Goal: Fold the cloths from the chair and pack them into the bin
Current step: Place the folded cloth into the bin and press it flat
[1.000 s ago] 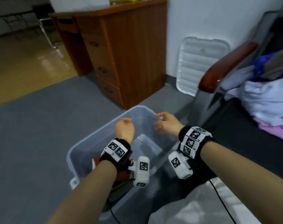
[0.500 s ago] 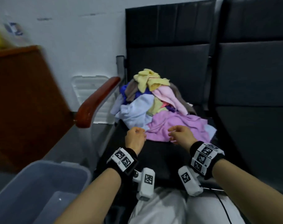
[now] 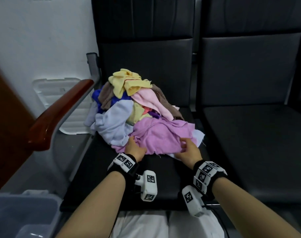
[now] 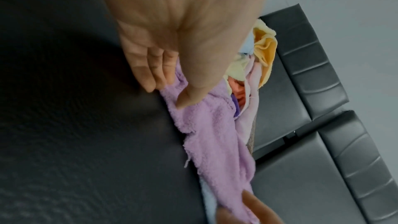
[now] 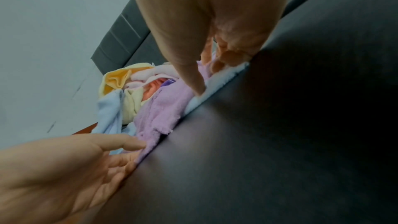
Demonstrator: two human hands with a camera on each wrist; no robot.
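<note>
Hands (image 3: pixel 135 149) (image 3: pixel 189 150) outstretched, palms down, touching lilac cloth (image 3: pixel 160 134)

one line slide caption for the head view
Left hand and right hand touch the near edge of a lilac terry cloth in a pile of coloured cloths on a black chair seat.

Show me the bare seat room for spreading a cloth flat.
Bare: the whole neighbouring seat, right of the cloth pile; and the near seat's front strip, between the lilac cloth and your lap. Crowded: behind that, the pile, with left hand and right hand at the lilac cloth.
</note>
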